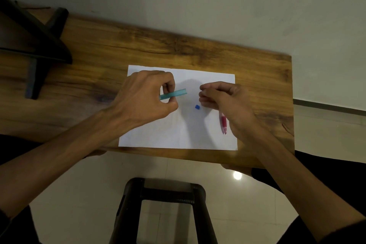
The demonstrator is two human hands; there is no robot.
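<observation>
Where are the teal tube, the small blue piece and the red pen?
teal tube (pixel 179 93), head view, its exposed right half.
small blue piece (pixel 197 107), head view, its middle.
red pen (pixel 223 123), head view, its red barrel.

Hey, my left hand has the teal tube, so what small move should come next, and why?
Probably pinch the small blue piece with the right hand and bring it to the teal tube. The left hand grips that tube with its free end pointing right, and the blue piece lies loose on the paper, close to the right fingers.
</observation>
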